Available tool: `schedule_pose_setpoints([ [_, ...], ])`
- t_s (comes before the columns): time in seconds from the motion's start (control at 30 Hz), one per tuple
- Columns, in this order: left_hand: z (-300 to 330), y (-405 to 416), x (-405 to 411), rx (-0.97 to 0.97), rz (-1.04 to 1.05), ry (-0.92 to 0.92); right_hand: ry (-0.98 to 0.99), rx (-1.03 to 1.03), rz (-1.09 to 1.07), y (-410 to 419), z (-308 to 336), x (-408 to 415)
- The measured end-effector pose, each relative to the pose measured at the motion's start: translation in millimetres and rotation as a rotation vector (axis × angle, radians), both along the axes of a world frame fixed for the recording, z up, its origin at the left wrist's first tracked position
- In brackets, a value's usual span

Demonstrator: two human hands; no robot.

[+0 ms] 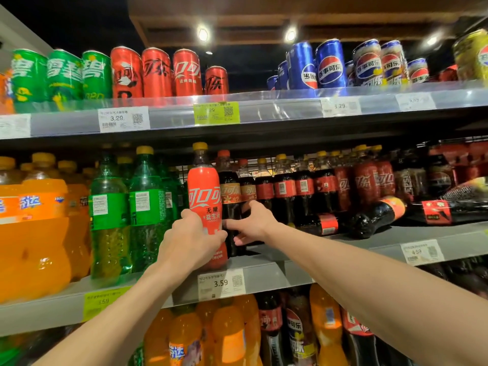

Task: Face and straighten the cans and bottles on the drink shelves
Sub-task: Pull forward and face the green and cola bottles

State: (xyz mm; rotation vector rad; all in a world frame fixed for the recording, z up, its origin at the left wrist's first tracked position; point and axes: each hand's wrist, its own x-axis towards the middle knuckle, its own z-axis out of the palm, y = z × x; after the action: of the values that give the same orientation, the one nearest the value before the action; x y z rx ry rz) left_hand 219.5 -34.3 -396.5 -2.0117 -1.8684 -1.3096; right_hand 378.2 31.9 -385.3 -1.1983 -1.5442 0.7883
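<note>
Right now my left hand [194,237] has its grip wrapped round one red-labelled cola bottle [204,196] standing upright at the middle shelf [343,245] front edge, yellow cap up, label facing me. My right hand [249,223] reaches in with its grip open, fingers beside the dark cola bottle [230,196] behind. Farther right, two dark bottles [375,216] lie on their sides.

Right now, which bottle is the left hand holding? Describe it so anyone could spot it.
On the middle shelf, find where green bottles meet dark cola bottles. The left hand grips the bottle between them: yellow cap, wrapped fully in red, unlike its neighbours' narrow labels.
</note>
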Motion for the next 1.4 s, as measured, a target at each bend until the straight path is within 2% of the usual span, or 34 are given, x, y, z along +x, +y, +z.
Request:
schedule_pose_setpoints([
  [0.17,-0.8,-0.8,-1.5,0.0,-0.014,-0.009,-0.004,-0.03,0.071,-10.9,0.3,1.2],
  [0.37,-2.6,-0.6,3.6,0.006,-0.038,-0.032,-0.088,0.033,-0.118,-36.3,-0.5,43.4],
  [0.5,-3.4,1.2,32.8,-0.03,-0.143,-0.083,-0.23,0.048,-0.279,-49.7,-1.9,90.5],
  [0.7,-2.8,7.6,99.1,-0.085,-0.301,-0.126,-0.46,0.081,-0.407,-68.0,0.1,142.7],
  [0.8,-3.4,12.7,128.7,-0.093,-0.323,-0.115,-0.618,0.134,-0.572,-72.9,0.8,167.1],
  [0.9,-4.4,17.4,153.8,-0.096,-0.339,-0.089,-0.713,-0.042,-0.769,-67.4,-0.8,195.0],
  [0.97,-3.8,22.3,167.6,-0.097,-0.357,-0.075,-0.66,-0.181,-0.876,-58.3,-2.3,211.5],
  [1.03,-5.0,28.6,180.4,-0.106,-0.389,-0.072,-0.605,-0.229,-0.929,-44.1,-1.9,225.8],
  [1.2,-6.5,42.2,202.6,-0.122,-0.418,-0.049,-0.533,-0.337,-0.883,-14.2,0.2,244.0],
  [1.23,-5.0,43.7,204.2,-0.122,-0.417,-0.042,-0.447,-0.343,-0.847,-11.3,-0.2,244.8],
  [1.33,-4.8,50.0,210.1,-0.14,-0.411,-0.026,0.104,-0.247,-0.714,-2.8,-7.1,252.8],
  [1.4,-2.3,52.1,214.1,-0.172,-0.413,-0.023,0.301,-0.252,-0.6,-9.4,-8.1,255.6],
])
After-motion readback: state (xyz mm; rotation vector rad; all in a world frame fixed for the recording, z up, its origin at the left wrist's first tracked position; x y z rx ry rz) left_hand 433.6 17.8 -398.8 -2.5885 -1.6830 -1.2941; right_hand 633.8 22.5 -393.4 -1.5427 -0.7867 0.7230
